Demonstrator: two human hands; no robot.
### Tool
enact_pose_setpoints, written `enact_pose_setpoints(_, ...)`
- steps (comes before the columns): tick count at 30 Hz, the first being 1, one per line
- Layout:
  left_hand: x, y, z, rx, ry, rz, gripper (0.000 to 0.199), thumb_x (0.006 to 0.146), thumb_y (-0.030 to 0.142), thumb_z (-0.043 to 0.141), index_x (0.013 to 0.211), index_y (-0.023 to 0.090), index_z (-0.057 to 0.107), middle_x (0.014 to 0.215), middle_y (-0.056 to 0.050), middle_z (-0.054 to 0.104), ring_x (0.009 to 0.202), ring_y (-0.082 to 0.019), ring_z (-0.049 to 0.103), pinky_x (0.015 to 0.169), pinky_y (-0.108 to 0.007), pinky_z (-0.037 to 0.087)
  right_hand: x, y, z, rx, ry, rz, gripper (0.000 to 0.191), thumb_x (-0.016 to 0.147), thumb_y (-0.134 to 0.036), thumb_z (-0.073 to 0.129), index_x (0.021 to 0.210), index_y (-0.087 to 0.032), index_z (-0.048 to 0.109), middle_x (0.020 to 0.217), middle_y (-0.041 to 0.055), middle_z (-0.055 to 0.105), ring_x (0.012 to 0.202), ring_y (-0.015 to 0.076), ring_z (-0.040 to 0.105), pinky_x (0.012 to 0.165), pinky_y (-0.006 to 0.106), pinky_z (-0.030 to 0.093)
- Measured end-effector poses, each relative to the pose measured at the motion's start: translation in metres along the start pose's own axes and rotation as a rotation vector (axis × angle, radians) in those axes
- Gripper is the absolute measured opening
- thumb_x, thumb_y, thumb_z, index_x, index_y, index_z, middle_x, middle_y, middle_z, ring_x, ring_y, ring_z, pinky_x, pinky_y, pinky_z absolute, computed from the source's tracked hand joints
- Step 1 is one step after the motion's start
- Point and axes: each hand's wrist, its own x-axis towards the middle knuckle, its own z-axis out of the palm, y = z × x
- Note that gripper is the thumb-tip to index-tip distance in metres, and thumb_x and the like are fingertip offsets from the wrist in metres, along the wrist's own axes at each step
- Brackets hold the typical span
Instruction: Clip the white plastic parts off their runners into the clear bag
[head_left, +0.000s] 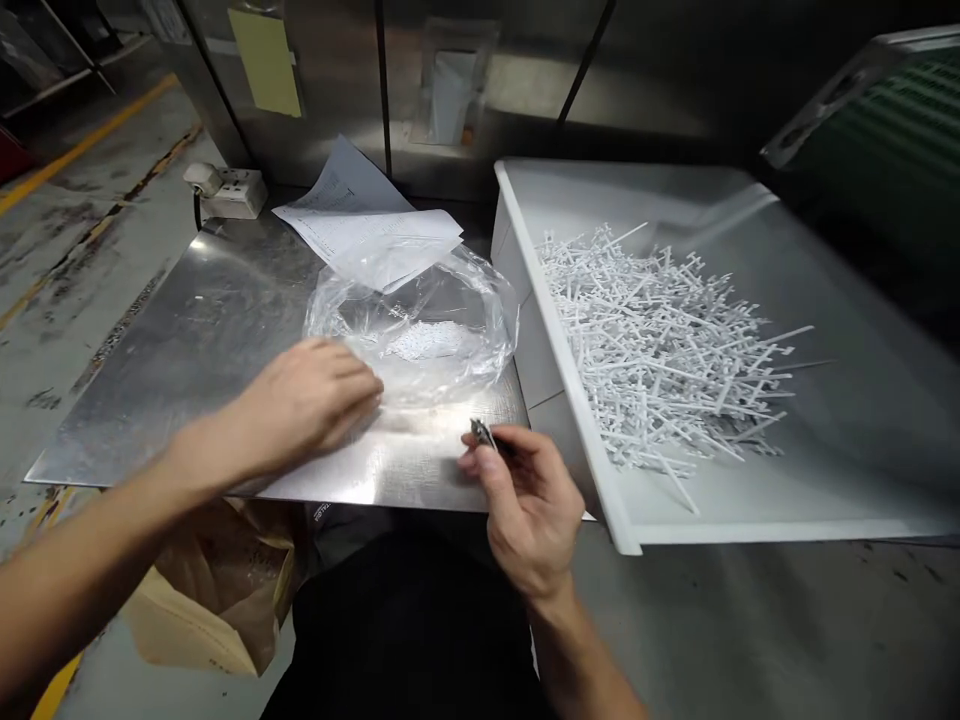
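The small metal-tipped tool [482,433] is held just below the centre of the frame, its tip pointed up and to the left, and it is clamped between the thumb and curled fingers of the right hand [531,495]. Most of the tool is hidden by that hand. Over to the left, the left hand [319,400] is placed over the metal table [180,380], back upward, fingers bent, beside the near left rim of the clear plastic bag [491,345]; its fingertips are hidden, so whether they are together or apart, or closed on anything, cannot be told.

In the middle of the frame, the bag is spread open, and a small heap of white bits [427,340] is seen in it. Its far side is overlapped by printed sheets [349,215], one with a raised corner. At the upper left, a plug [202,179] is seated in a white power strip [238,192] at the table's far edge, and a yellow note [266,62] is seen on the metal panel [337,90].

Across the right side, a tangled pile of thin white plastic sticks [660,350] is contained in the big white bin [577,400]. Down at the lower left, an open brown paper bag [195,620] is seen below the table.
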Motion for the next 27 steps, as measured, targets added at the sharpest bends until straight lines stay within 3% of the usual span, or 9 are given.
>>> enact_pose_setpoints(3, -0.022, 0.017, 0.027, 0.018, -0.008, 0.008, 0.029, 0.114, 0.034, 0.051, 0.113, 0.018, 0.076, 0.115, -0.009, 0.080, 0.104, -0.025, 0.074, 0.096, -0.044, 0.053, -0.025, 0.017, -0.013, -0.043, -0.059, 0.099, 0.012, 0.108, -0.031, 0.066, 0.116, -0.022, 0.069, 0.088, 0.0020, 0.075, 0.072, 0.0167, 0.074, 0.070, 0.032, 0.063)
enact_pose_setpoints(6, -0.024, 0.029, 0.033, -0.039, 0.021, 0.041, 0.029, 0.113, 0.040, 0.056, 0.119, 0.017, 0.073, 0.118, -0.010, 0.079, 0.109, -0.028, 0.074, 0.097, -0.046, 0.054, -0.034, 0.023, -0.017, -0.046, -0.065, 0.114, 0.012, 0.110, -0.031, 0.060, 0.118, -0.023, 0.064, 0.090, 0.0015, 0.071, 0.078, 0.0166, 0.071, 0.072, 0.030, 0.059)
enact_pose_setpoints(10, -0.002, 0.043, 0.004, -0.160, 0.195, 0.135, 0.020, 0.110, 0.034, 0.063, 0.123, 0.021, 0.070, 0.112, -0.006, 0.080, 0.100, -0.024, 0.076, 0.092, -0.040, 0.058, -0.027, 0.016, -0.011, -0.041, -0.073, 0.081, 0.013, 0.107, -0.030, 0.061, 0.118, -0.023, 0.060, 0.081, -0.0031, 0.062, 0.066, 0.0132, 0.061, 0.063, 0.025, 0.052)
enact_pose_setpoints(13, 0.036, 0.053, -0.026, -0.244, 0.308, 0.242, 0.019, 0.107, 0.034, 0.067, 0.124, 0.028, 0.071, 0.106, -0.002, 0.082, 0.092, -0.023, 0.078, 0.086, -0.038, 0.062, -0.020, 0.012, -0.006, -0.042, -0.076, 0.049, 0.017, 0.101, -0.030, 0.065, 0.115, -0.024, 0.057, 0.072, -0.0085, 0.048, 0.059, 0.0117, 0.054, 0.059, 0.023, 0.049)
enact_pose_setpoints(16, 0.103, 0.065, -0.045, -0.290, 0.322, 0.381, 0.017, 0.105, 0.041, 0.070, 0.117, 0.030, 0.075, 0.099, 0.000, 0.083, 0.082, -0.021, 0.078, 0.069, -0.035, 0.060, -0.018, 0.014, -0.003, -0.047, -0.063, 0.009, 0.020, 0.097, -0.030, 0.066, 0.113, -0.025, 0.055, 0.069, -0.0103, 0.044, 0.056, 0.0112, 0.050, 0.059, 0.023, 0.048)
enact_pose_setpoints(19, 0.198, 0.084, -0.054, -0.302, 0.305, 0.492, 0.018, 0.102, 0.043, 0.074, 0.103, 0.026, 0.080, 0.088, 0.000, 0.082, 0.070, -0.018, 0.076, 0.062, -0.030, 0.056, -0.020, 0.022, 0.002, -0.062, -0.054, -0.041, 0.024, 0.090, -0.028, 0.069, 0.111, -0.026, 0.056, 0.069, -0.0098, 0.046, 0.055, 0.0111, 0.050, 0.056, 0.023, 0.045)
enact_pose_setpoints(22, 0.299, 0.114, -0.065, -0.259, 0.298, 0.350, 0.024, 0.095, 0.043, 0.081, 0.102, 0.021, 0.082, 0.083, -0.002, 0.081, 0.067, -0.016, 0.071, 0.070, -0.030, 0.058, -0.021, 0.032, 0.006, -0.063, -0.084, -0.092, 0.027, 0.084, -0.027, 0.072, 0.105, -0.027, 0.054, 0.068, -0.0102, 0.043, 0.048, 0.0094, 0.042, 0.048, 0.023, 0.037)
enact_pose_setpoints(24, 0.357, 0.139, -0.074, -0.229, 0.339, 0.236, 0.035, 0.100, 0.043, 0.073, 0.124, 0.018, 0.079, 0.097, -0.004, 0.082, 0.085, -0.019, 0.077, 0.087, -0.034, 0.062, -0.022, 0.036, 0.007, -0.070, -0.097, -0.115, 0.029, 0.082, -0.027, 0.073, 0.104, -0.027, 0.054, 0.069, -0.0096, 0.044, 0.047, 0.0091, 0.041, 0.046, 0.022, 0.036)
enact_pose_setpoints(27, 0.423, 0.174, -0.085, -0.180, 0.318, 0.281, 0.056, 0.098, 0.021, 0.070, 0.153, 0.027, 0.064, 0.137, -0.005, 0.075, 0.133, -0.029, 0.071, 0.115, -0.047, 0.056, -0.024, 0.032, 0.001, -0.105, -0.113, -0.107, 0.032, 0.083, -0.029, 0.073, 0.111, -0.028, 0.058, 0.075, -0.0066, 0.056, 0.052, 0.0109, 0.050, 0.048, 0.022, 0.042)
